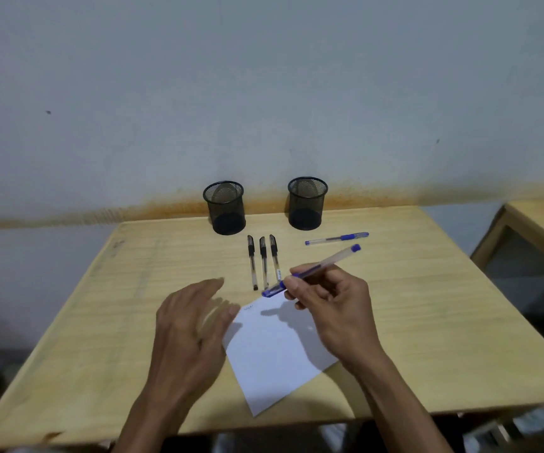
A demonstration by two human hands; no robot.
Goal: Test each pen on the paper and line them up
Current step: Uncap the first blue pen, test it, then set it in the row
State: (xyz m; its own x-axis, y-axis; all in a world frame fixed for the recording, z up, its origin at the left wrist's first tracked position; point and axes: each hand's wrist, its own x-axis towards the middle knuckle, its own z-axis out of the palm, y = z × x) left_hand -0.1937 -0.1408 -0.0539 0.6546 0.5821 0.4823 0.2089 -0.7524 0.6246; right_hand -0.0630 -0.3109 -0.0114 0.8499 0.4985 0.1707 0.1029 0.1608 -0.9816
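Head view is showing my right hand (329,299) just right of the frame's centre, pinching a clear-barrelled blue gel pen (313,271) between thumb and fingers. Its capped end is pointing toward the lower left and hovering over the top corner of the white sheet of paper (273,351), while its blue tail end is slanting up to the right. My left hand (188,325) is sitting left of centre, blurred, with fingers loose and spread and gripping nothing; its fingertips are lying at the paper's left edge.

A small faint scribble is showing near the paper's top corner, too small for me to read. The paper is lying turned like a diamond on the pale wooden table (427,305).

Above my hands, three black-capped clear pens (263,261) are lying side by side, close together and roughly parallel, caps toward the wall. The rightmost one is carrying a small label near its lower end, unreadable. To the right of them, a second blue gel pen (336,238) is lying nearly crosswise.

At the table's far edge, against the pale wall, a left black mesh pen cup (224,207) and a right black mesh pen cup (307,203) are standing upright, well apart.
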